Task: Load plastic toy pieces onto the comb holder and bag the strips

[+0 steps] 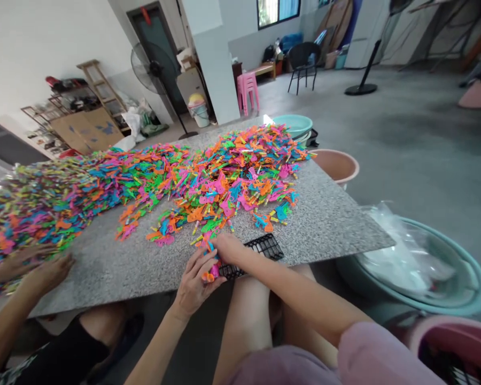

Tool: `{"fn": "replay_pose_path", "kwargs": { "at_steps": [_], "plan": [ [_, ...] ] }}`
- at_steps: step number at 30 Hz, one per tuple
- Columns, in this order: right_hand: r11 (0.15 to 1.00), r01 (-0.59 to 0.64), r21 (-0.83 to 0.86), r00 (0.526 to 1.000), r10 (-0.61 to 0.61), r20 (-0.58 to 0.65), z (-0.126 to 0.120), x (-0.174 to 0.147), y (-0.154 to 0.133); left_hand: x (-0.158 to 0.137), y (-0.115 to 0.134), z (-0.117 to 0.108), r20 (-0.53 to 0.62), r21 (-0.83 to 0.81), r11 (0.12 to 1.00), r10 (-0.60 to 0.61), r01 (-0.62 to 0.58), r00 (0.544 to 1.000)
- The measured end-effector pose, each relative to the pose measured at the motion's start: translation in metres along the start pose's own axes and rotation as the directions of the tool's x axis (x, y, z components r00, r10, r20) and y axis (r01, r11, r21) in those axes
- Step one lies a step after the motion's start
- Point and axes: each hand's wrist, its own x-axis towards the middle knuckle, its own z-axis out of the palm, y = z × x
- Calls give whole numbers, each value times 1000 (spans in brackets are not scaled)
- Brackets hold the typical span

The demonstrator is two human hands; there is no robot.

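My left hand (194, 280) is closed around a small bunch of bright plastic pieces (214, 270) in pink, orange and blue, just over the table's near edge. Against the top of that bunch is my right hand (229, 248), its fingers bent and closed; what they pinch is hidden. Beneath and beside my right hand lies a black plastic grid basket (270, 246), partly covered by the forearm. In front of both hands spreads a large heap of small plastic pieces (224, 187) in pink, orange, green and blue, several with slim yellowish sticks.
The grey speckled table (328, 224) ends close to my legs. At left, another person's hands (50, 272) rest by the heap. Right of the table stand a brown basin (339, 166), a green tub (476, 289) holding clear plastic bags (404, 256), and a pink tub (420, 334).
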Motion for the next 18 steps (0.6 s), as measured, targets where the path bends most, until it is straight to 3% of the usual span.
{"fn": "replay_pose_path", "kwargs": {
  "at_steps": [4, 8, 10, 12, 13, 15, 18],
  "plan": [
    [997, -75, 0, 995, 75, -62, 17, -9, -5, 1, -1, -1, -17, 13, 1000, -3, 3, 1000],
    [1000, -11, -17, 993, 9, -120, 10, -35, 17, 2, 0, 1, -13, 6, 999, -34, 34, 999],
    [986, -153, -67, 963, 134, -235, -1, -57, 45, 2, 2, 2, 18, -15, 998, -56, 57, 998],
    [888, -441, -129, 868, 385, -314, -14, -77, 75, 4, 4, 2, 31, -44, 997, -59, 61, 998],
    [844, -510, -166, 839, 445, -315, -20, -84, 89, 5, 4, 2, 31, -58, 997, -57, 59, 998],
    [819, -528, -225, 841, 467, -275, -28, -91, 111, 8, 3, 2, 22, -76, 996, -52, 54, 998],
    [859, -475, -193, 871, 427, -242, -35, -87, 126, 14, -3, 4, 15, -59, 997, -53, 54, 998]
  ]
}}
